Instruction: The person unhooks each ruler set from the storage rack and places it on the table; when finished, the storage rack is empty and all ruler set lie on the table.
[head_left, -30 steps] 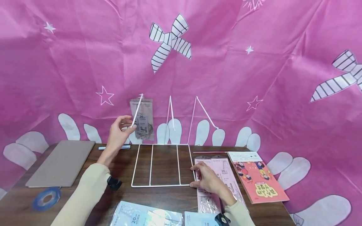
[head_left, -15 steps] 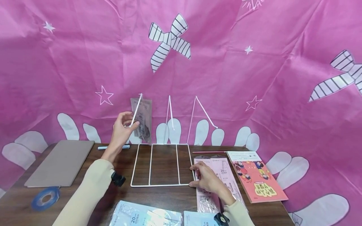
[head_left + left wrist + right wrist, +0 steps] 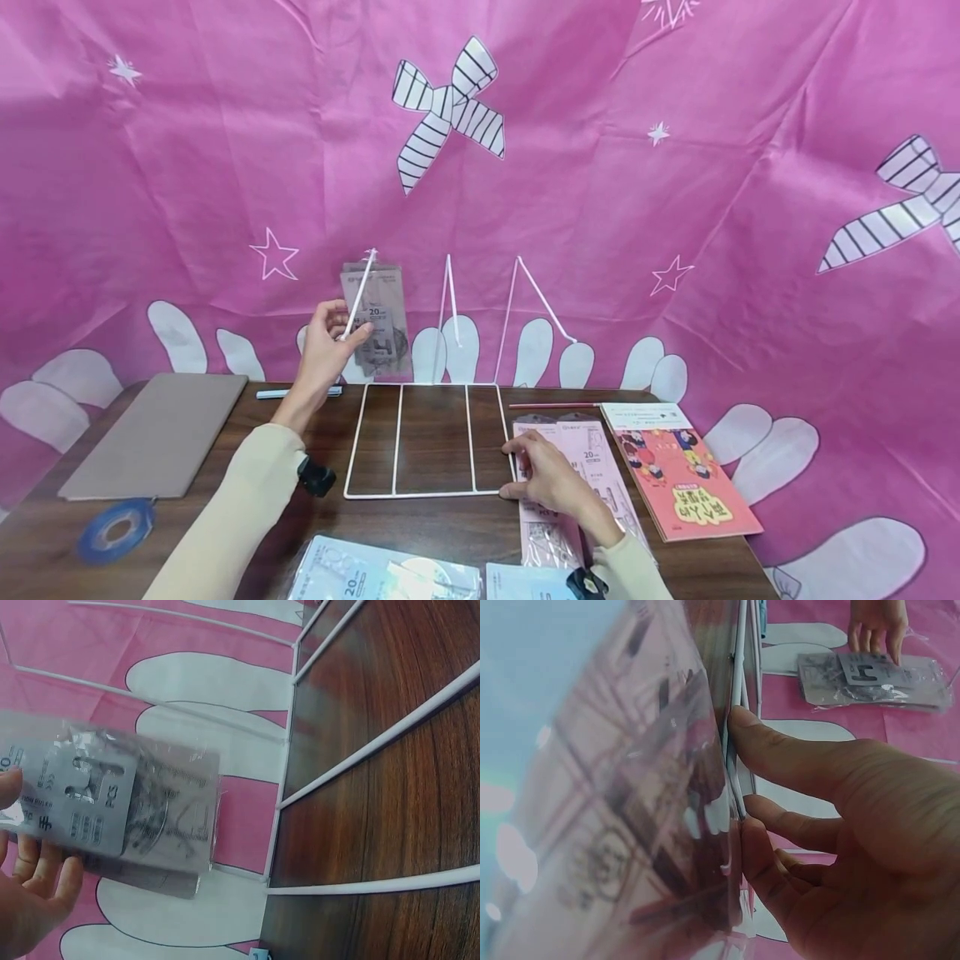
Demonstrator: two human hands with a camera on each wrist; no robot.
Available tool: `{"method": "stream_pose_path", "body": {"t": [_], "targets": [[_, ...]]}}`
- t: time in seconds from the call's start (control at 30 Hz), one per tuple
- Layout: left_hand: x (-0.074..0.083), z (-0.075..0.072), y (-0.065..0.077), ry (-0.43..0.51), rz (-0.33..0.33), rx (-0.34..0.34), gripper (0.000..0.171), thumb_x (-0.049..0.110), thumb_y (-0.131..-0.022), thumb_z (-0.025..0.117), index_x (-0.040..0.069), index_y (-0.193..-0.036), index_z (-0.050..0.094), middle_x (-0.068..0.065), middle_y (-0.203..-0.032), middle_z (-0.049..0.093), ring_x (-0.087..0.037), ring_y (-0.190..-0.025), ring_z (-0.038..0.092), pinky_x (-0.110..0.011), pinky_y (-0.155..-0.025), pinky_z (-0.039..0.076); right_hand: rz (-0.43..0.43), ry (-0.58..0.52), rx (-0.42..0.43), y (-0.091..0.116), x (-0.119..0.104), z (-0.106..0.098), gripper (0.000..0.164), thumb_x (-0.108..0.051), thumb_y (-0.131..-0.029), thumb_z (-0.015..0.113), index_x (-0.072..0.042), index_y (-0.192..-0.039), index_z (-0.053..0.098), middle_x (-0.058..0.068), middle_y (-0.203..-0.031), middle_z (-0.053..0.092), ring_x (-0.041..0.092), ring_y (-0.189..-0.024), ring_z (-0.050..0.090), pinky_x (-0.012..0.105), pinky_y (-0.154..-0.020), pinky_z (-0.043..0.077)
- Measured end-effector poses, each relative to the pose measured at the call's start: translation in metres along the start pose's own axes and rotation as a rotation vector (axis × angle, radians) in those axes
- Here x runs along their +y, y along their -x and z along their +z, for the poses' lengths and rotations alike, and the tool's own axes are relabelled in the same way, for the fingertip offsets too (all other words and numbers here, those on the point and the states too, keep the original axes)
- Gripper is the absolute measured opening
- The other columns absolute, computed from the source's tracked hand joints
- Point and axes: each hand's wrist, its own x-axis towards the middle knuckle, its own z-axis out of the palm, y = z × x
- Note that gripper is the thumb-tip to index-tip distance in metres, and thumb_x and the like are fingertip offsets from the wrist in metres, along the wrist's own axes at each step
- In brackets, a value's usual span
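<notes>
A white wire rack (image 3: 398, 442) stands on the wooden table, with three slanting prongs at its back. From the left prong hang overlapping clear packets with grey cards (image 3: 386, 292), printed "20". My left hand (image 3: 324, 346) pinches these packets by their left edge beside the prong's tip. Seen from the left wrist, the thumb lies over the front grey packet (image 3: 180, 810) and the other fingers bend at its lower edge. My right hand (image 3: 555, 479) grips the right side rod of the rack's base between thumb and fingers, as the right wrist view also shows.
Pink packets (image 3: 551, 546) lie under and beside my right hand, blue packets (image 3: 382, 575) at the table's front. A red book (image 3: 690, 483) and a thin red stick (image 3: 555, 406) are on the right. Leftward lie a grey board (image 3: 157, 437), blue tape (image 3: 116, 529) and a light-blue pen (image 3: 272, 393).
The grey packets turned edgeways, then swung back to face front. My left hand has shifted slightly right and up, its thumb now over the packets. My right hand keeps its grip on the rack.
</notes>
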Motion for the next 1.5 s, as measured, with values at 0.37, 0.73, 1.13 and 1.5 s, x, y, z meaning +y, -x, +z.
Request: {"method": "stream_pose_path", "body": {"t": [0.37, 0.73, 1.13, 1.5], "targets": [[-0.005, 0.002, 0.007, -0.012, 0.077, -0.005, 0.024, 0.003, -0.097, 0.073, -0.01, -0.108, 0.057, 0.003, -0.086, 0.062, -0.004, -0.077, 0.058, -0.019, -0.072, 0.051, 0.001, -0.005, -0.001, 0.0, 0.0, 0.002, 0.06, -0.02, -0.073, 0.096, 0.0, -0.123, 0.07, 0.0, -0.097, 0.056, 0.014, -0.079, 0.049, 0.029, -0.072, 0.042], [-0.002, -0.005, 0.021, 0.038, 0.065, -0.025, 0.026, 0.001, -0.098, 0.071, -0.012, -0.115, 0.056, 0.013, -0.095, 0.07, -0.003, -0.09, 0.069, -0.019, -0.079, 0.056, -0.009, -0.011, -0.003, -0.001, 0.0, 0.001, 0.059, -0.019, -0.074, 0.096, 0.0, -0.122, 0.069, 0.0, -0.096, 0.055, 0.013, -0.079, 0.049, 0.028, -0.072, 0.042], [0.005, -0.008, 0.036, -0.006, 0.072, -0.044, 0.027, 0.004, -0.098, 0.072, -0.011, -0.117, 0.06, -0.001, -0.103, 0.075, -0.01, -0.098, 0.071, -0.021, -0.083, 0.056, 0.008, -0.012, -0.006, 0.0, 0.004, 0.0, 0.059, -0.02, -0.075, 0.095, -0.001, -0.124, 0.069, -0.001, -0.097, 0.055, 0.011, -0.078, 0.048, 0.028, -0.07, 0.043], [0.008, -0.014, 0.049, 0.003, 0.069, -0.065, 0.034, 0.005, -0.099, 0.071, -0.011, -0.127, 0.058, 0.016, -0.099, 0.072, -0.003, -0.096, 0.069, -0.021, -0.084, 0.056, -0.016, -0.02, -0.002, -0.001, 0.003, 0.0, 0.059, -0.02, -0.074, 0.095, 0.0, -0.123, 0.069, 0.001, -0.094, 0.056, 0.012, -0.077, 0.05, 0.028, -0.072, 0.044]]}}
